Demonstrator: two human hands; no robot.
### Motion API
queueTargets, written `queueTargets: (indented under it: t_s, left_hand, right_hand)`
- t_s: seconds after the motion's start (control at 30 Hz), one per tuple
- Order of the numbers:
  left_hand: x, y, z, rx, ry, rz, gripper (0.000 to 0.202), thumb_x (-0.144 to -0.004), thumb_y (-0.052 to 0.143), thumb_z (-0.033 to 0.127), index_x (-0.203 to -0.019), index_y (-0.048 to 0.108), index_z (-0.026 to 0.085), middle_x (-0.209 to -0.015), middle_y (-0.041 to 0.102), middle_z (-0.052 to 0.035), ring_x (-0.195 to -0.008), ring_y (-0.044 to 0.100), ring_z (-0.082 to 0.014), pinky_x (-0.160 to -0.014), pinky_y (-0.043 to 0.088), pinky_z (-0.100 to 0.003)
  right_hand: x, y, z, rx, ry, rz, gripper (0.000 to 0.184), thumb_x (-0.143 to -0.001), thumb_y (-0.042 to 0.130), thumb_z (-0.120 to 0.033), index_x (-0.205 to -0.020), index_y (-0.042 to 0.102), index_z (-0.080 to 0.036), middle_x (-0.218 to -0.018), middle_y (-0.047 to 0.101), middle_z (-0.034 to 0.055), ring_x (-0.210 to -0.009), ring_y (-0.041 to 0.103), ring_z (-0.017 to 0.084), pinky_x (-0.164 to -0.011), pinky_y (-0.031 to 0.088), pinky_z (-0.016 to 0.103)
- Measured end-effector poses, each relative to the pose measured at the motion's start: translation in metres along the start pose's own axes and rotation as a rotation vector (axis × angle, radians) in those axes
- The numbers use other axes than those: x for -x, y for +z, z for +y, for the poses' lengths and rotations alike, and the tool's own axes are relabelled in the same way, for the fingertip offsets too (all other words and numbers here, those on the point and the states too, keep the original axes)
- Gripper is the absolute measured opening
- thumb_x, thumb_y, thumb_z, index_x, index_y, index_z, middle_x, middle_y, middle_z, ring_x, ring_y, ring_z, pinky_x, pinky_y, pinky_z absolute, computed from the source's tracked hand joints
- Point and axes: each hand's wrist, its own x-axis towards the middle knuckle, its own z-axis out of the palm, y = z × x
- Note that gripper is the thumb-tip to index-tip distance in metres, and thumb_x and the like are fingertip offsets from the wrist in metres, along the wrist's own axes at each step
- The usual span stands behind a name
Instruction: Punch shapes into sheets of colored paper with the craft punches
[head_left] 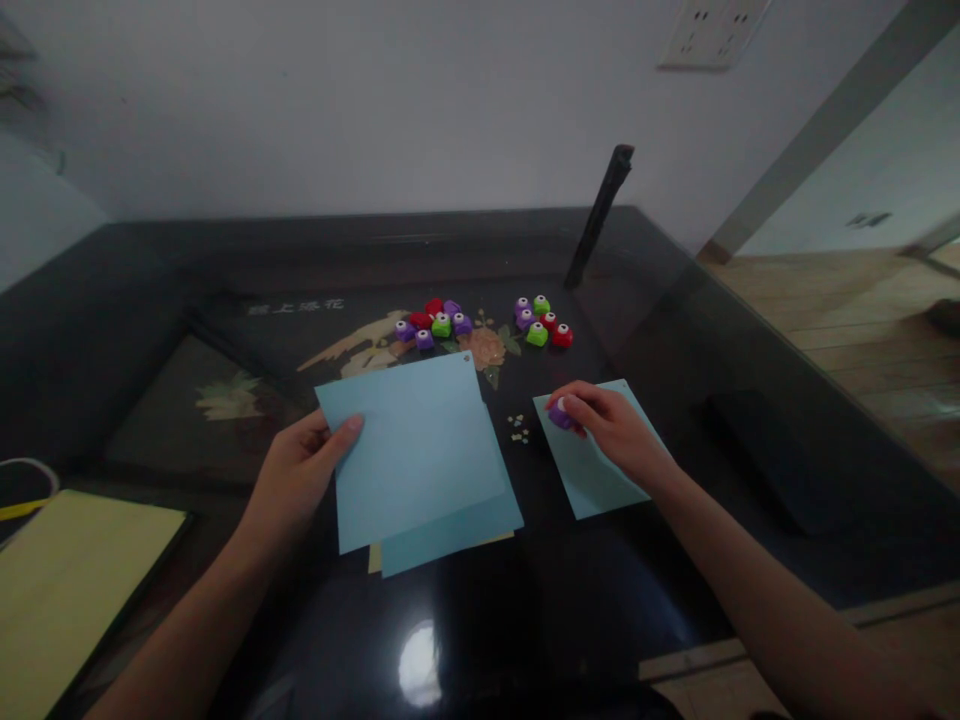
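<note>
My left hand (311, 455) grips the left edge of a light blue paper sheet (412, 450), thumb on top. A small hole shows at its upper right corner. Partly under it lie another blue sheet (450, 540) and a bit of yellow paper. My right hand (611, 425) pinches a small purple craft punch (559, 412) with a white top, over the upper left corner of another blue sheet (592, 475); I cannot tell whether the punch touches it. Between the sheets lie several tiny pale paper cut-outs (517, 430).
Several red, green and purple craft punches form one group (441, 325) and another group (536, 335) further back. A black stick-like object (600, 215) rises at the back right. A dark flat object (769, 460) lies right; yellow paper (75, 580) lies left on the glossy black table (337, 630).
</note>
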Motion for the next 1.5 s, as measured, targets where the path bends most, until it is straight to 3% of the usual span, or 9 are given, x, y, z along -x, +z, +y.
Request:
queueTargets:
  t_s: [0.23, 0.5, 0.57, 0.67, 0.73, 0.9, 1.1, 1.23, 1.5]
  left_hand:
    - [0.007, 0.008, 0.003, 0.072, -0.036, -0.073, 0.048, -0.067, 0.077, 0.048, -0.102, 0.065, 0.017, -0.066, 0.069, 0.0012, -0.056, 0.063, -0.0181, -0.049, 0.050, -0.025]
    - [0.015, 0.013, 0.005, 0.084, 0.005, -0.198, 0.053, -0.068, 0.076, 0.054, -0.100, 0.066, 0.013, -0.067, 0.067, -0.0003, -0.055, 0.059, -0.0151, -0.049, 0.048, -0.023]
    - [0.015, 0.013, 0.005, 0.091, 0.009, -0.216, 0.052, -0.069, 0.076, 0.054, -0.100, 0.066, 0.013, -0.067, 0.068, -0.0005, -0.057, 0.060, -0.0153, -0.050, 0.048, -0.023]
    - [0.016, 0.014, 0.007, 0.103, 0.013, -0.235, 0.051, -0.070, 0.075, 0.054, -0.100, 0.066, 0.014, -0.067, 0.067, -0.0005, -0.055, 0.059, -0.0146, -0.049, 0.047, -0.022]
    - [0.016, 0.014, 0.009, 0.111, 0.007, -0.231, 0.051, -0.068, 0.076, 0.054, -0.099, 0.066, 0.014, -0.066, 0.067, -0.0003, -0.054, 0.058, -0.0142, -0.048, 0.046, -0.022]
    - [0.017, 0.015, 0.012, 0.124, -0.001, -0.201, 0.052, -0.066, 0.077, 0.054, -0.097, 0.067, 0.014, -0.063, 0.066, 0.0010, -0.051, 0.057, -0.0142, -0.046, 0.045, -0.022]
    - [0.018, 0.017, 0.011, 0.101, 0.014, -0.224, 0.044, -0.068, 0.075, 0.053, -0.088, 0.066, 0.015, -0.063, 0.065, 0.0012, -0.050, 0.055, -0.0135, -0.046, 0.043, -0.023]
    - [0.018, 0.018, 0.011, 0.080, 0.015, -0.229, 0.042, -0.068, 0.074, 0.054, -0.081, 0.063, 0.016, -0.060, 0.063, 0.0018, -0.049, 0.054, -0.0140, -0.046, 0.042, -0.023]
    - [0.016, 0.020, 0.004, 0.054, -0.021, -0.254, 0.048, -0.068, 0.073, 0.057, -0.088, 0.064, 0.015, -0.064, 0.064, 0.0006, -0.051, 0.054, -0.0138, -0.047, 0.042, -0.023]
  right_hand:
    - [-0.001, -0.007, 0.002, -0.099, 0.045, 0.084, 0.031, -0.080, 0.065, -0.040, -0.103, 0.069, -0.019, -0.080, 0.066, 0.0031, -0.062, 0.057, 0.012, -0.059, 0.048, 0.027]
    - [-0.008, -0.025, 0.000, -0.412, 0.088, 0.222, 0.029, -0.075, 0.072, -0.039, -0.097, 0.068, -0.020, -0.094, 0.069, 0.0045, -0.078, 0.066, 0.016, -0.075, 0.055, 0.033]
    - [-0.015, -0.030, -0.002, -0.340, 0.108, 0.213, 0.034, -0.071, 0.075, -0.037, -0.100, 0.067, -0.020, -0.092, 0.070, 0.0051, -0.078, 0.068, 0.018, -0.075, 0.055, 0.034]
    - [-0.032, -0.032, 0.001, 0.023, 0.078, 0.155, 0.034, -0.075, 0.072, -0.034, -0.105, 0.065, -0.018, -0.085, 0.070, 0.0062, -0.074, 0.069, 0.019, -0.069, 0.055, 0.034]
    - [-0.046, -0.029, 0.007, 0.270, 0.029, 0.153, 0.026, -0.077, 0.070, -0.030, -0.099, 0.067, -0.017, -0.091, 0.068, 0.0077, -0.066, 0.067, 0.017, -0.064, 0.054, 0.033]
    - [-0.074, -0.017, 0.025, 0.505, -0.042, 0.185, 0.009, -0.073, 0.072, -0.022, -0.081, 0.070, -0.018, -0.094, 0.062, 0.0069, -0.067, 0.061, 0.016, -0.073, 0.049, 0.034]
    - [-0.085, -0.012, 0.036, 0.657, -0.070, 0.209, 0.016, -0.077, 0.070, -0.028, -0.089, 0.072, -0.019, -0.097, 0.060, 0.0083, -0.080, 0.059, 0.020, -0.075, 0.044, 0.032]
    - [-0.090, -0.011, 0.039, 0.706, -0.051, 0.236, 0.019, -0.081, 0.064, -0.030, -0.096, 0.071, -0.020, -0.087, 0.063, 0.0064, -0.076, 0.058, 0.020, -0.069, 0.041, 0.029]
    - [-0.096, -0.007, 0.035, 0.736, -0.008, 0.275, 0.020, -0.084, 0.059, -0.031, -0.101, 0.064, -0.023, -0.082, 0.067, 0.0056, -0.072, 0.058, 0.021, -0.061, 0.034, 0.027]
